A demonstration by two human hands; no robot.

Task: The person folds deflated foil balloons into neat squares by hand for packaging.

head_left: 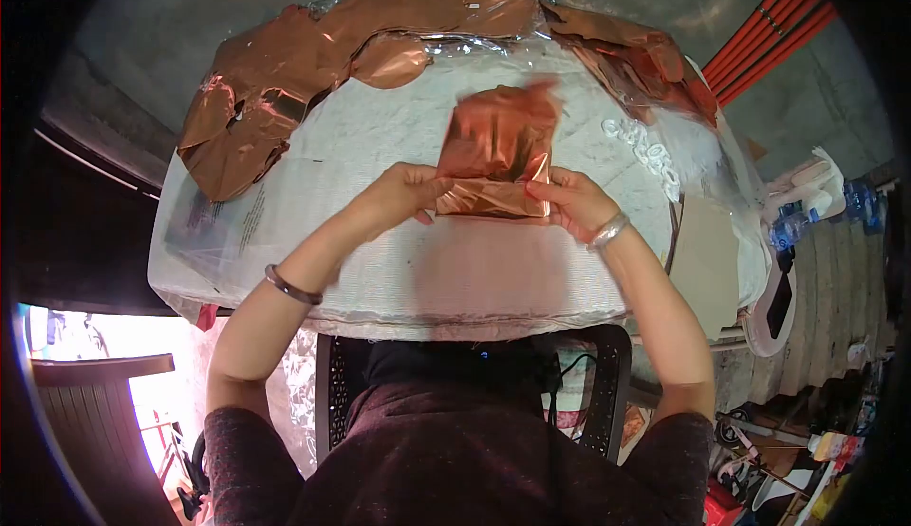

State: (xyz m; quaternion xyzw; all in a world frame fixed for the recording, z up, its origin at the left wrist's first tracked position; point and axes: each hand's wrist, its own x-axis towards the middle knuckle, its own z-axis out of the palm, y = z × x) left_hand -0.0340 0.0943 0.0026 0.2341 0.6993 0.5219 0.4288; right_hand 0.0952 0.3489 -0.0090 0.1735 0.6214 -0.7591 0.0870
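Observation:
A shiny copper-coloured foil bag is held up over the white-covered table, its far end blurred. My left hand pinches the bag's near left edge between thumb and fingers. On the opposite side, my right hand grips the near right edge, thumb on top. A fold or band runs across the bag between my two thumbs. Whatever may be inside it is hidden.
Copper foil bags lie in piles at the back left and back right. White rings sit in a cluster to the right, near a grey cardboard sheet. Clear plastic bags lie at left. Orange-red poles stand beyond.

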